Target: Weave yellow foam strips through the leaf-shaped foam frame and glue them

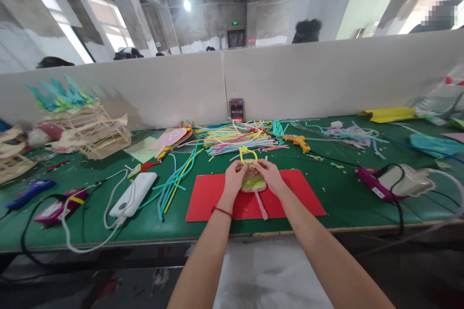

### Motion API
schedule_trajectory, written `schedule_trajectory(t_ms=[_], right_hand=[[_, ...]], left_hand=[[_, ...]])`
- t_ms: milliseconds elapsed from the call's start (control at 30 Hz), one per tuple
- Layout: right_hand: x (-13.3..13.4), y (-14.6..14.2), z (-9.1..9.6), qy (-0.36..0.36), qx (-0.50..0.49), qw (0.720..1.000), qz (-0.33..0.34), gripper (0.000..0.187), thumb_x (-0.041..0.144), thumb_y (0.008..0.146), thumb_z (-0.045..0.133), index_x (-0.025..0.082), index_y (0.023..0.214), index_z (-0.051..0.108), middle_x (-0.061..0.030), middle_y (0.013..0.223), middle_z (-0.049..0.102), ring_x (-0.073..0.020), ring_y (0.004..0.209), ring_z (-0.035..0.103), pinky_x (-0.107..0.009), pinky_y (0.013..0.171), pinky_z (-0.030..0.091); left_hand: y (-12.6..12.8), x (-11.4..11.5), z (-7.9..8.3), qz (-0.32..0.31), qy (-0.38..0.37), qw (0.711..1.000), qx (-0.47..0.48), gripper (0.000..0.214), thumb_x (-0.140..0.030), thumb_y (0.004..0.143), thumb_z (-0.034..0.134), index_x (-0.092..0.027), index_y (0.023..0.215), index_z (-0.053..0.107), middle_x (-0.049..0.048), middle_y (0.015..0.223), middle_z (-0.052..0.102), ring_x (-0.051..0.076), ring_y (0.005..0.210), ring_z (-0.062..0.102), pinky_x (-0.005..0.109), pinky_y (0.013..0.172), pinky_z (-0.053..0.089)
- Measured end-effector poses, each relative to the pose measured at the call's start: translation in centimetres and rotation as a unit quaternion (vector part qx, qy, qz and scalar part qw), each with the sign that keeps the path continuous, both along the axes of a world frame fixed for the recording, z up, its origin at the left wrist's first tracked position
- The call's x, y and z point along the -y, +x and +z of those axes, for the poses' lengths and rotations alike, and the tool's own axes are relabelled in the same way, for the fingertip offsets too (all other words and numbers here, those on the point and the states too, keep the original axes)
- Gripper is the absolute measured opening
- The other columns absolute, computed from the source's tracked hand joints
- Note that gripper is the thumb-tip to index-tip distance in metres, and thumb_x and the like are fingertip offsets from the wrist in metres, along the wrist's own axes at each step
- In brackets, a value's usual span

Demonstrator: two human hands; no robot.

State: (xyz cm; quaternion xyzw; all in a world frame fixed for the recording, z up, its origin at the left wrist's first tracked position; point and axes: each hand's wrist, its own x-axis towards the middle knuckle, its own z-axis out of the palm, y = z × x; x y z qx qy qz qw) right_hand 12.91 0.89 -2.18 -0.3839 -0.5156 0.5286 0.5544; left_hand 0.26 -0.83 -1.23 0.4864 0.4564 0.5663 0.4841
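Above a red board (210, 198), both my hands are at a small fan-shaped craft piece (253, 183) with a yellow-green body and a pink stick handle (261, 206) that points toward me. My left hand (235, 176) wears a red string bracelet and pinches the piece's upper left edge. Fingertips of my right hand (270, 176) close on its upper right edge. A bent yellow strip (249, 153) forms a loop at the top, between and beyond my fingers. My fingers partly hide where the strip meets the piece.
Beyond the board lies a pile of coloured strips (242, 139), with a yellow glue gun (297, 142) to its right. More strips (177, 183) and a white power bank (134, 194) with cables lie left. A magenta device (375, 184) lies right. A phone (237, 110) leans on the partition (174, 87).
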Motion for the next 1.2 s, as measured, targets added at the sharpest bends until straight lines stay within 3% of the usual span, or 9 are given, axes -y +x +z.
schedule_trajectory(t_ms=[100, 200, 400, 700, 800, 900, 1033, 1200], right_hand=[[0.2, 0.0, 0.3, 0.005, 0.014, 1.000, -0.009, 0.028, 0.045, 0.063, 0.066, 0.019, 0.071, 0.064, 0.0026, 0.061, 0.057, -0.0098, 0.051, 0.050, -0.024, 0.054, 0.045], [0.5, -0.2, 0.6, 0.014, 0.051, 0.998, -0.017, 0.029, 0.046, 0.061, 0.066, 0.018, 0.067, 0.063, 0.0017, 0.059, 0.057, -0.0111, 0.052, 0.051, -0.025, 0.053, 0.047], [0.5, -0.3, 0.5, 0.050, 0.056, 0.997, -0.033, 0.033, 0.050, 0.060, 0.065, 0.018, 0.068, 0.063, -0.0020, 0.069, 0.061, -0.0158, 0.061, 0.057, -0.028, 0.054, 0.052], [-0.1, -0.2, -0.3, 0.038, 0.069, 0.995, -0.064, 0.028, 0.044, 0.060, 0.068, 0.018, 0.068, 0.063, -0.0011, 0.064, 0.062, -0.0142, 0.053, 0.056, -0.029, 0.057, 0.051], [-0.1, -0.4, -0.4, 0.033, 0.070, 0.996, -0.053, 0.027, 0.044, 0.059, 0.068, 0.018, 0.063, 0.062, -0.0003, 0.056, 0.060, -0.0152, 0.052, 0.057, -0.030, 0.059, 0.051], [0.1, -0.6, -0.2, 0.020, 0.047, 0.998, -0.037, 0.028, 0.044, 0.057, 0.069, 0.018, 0.063, 0.062, -0.0018, 0.061, 0.064, -0.0173, 0.058, 0.061, -0.031, 0.062, 0.052], [0.1, -0.7, -0.2, 0.031, 0.052, 0.997, -0.047, 0.032, 0.048, 0.057, 0.068, 0.018, 0.064, 0.063, -0.0044, 0.071, 0.067, -0.0201, 0.068, 0.063, -0.032, 0.063, 0.053], [0.0, -0.7, -0.3, 0.057, 0.112, 0.988, -0.093, 0.032, 0.050, 0.060, 0.064, 0.017, 0.064, 0.065, -0.0050, 0.072, 0.068, -0.0206, 0.070, 0.062, -0.030, 0.063, 0.051]], left_hand=[[-0.1, 0.1, -0.1, 0.044, 0.048, 0.989, -0.133, 0.015, -0.030, 0.075, 0.052, -0.017, 0.067, 0.053, 0.0015, 0.063, 0.063, 0.014, 0.059, 0.060, 0.026, 0.061, 0.046], [-0.2, 0.2, 0.0, 0.105, 0.093, 0.956, -0.257, 0.015, -0.025, 0.077, 0.050, -0.018, 0.065, 0.055, 0.0009, 0.063, 0.062, 0.013, 0.062, 0.057, 0.023, 0.061, 0.042], [-0.4, 0.4, 0.3, 0.133, 0.103, 0.940, -0.297, 0.016, -0.019, 0.079, 0.047, -0.017, 0.068, 0.058, -0.0004, 0.060, 0.060, 0.011, 0.059, 0.055, 0.021, 0.060, 0.039], [-0.5, 0.3, 0.0, 0.117, 0.079, 0.963, -0.230, 0.011, -0.023, 0.073, 0.055, -0.016, 0.078, 0.062, -0.0011, 0.063, 0.062, 0.011, 0.061, 0.056, 0.021, 0.060, 0.041], [-0.6, 0.5, 0.1, 0.135, 0.073, 0.959, -0.237, 0.015, -0.027, 0.075, 0.054, -0.015, 0.073, 0.063, 0.0000, 0.062, 0.062, 0.012, 0.061, 0.056, 0.022, 0.062, 0.042], [-0.6, 0.6, 0.2, 0.145, 0.070, 0.963, -0.218, 0.013, -0.023, 0.074, 0.054, -0.016, 0.076, 0.065, 0.0020, 0.070, 0.066, 0.013, 0.067, 0.059, 0.024, 0.067, 0.044], [-0.3, 0.5, 0.3, 0.115, 0.063, 0.989, -0.074, 0.016, -0.020, 0.072, 0.053, -0.017, 0.083, 0.065, 0.0045, 0.085, 0.068, 0.014, 0.078, 0.061, 0.026, 0.075, 0.047], [-0.4, 0.0, -0.3, 0.080, 0.008, 0.993, 0.092, 0.022, -0.033, 0.070, 0.058, -0.014, 0.077, 0.064, 0.0054, 0.078, 0.067, 0.013, 0.068, 0.061, 0.027, 0.071, 0.049]])
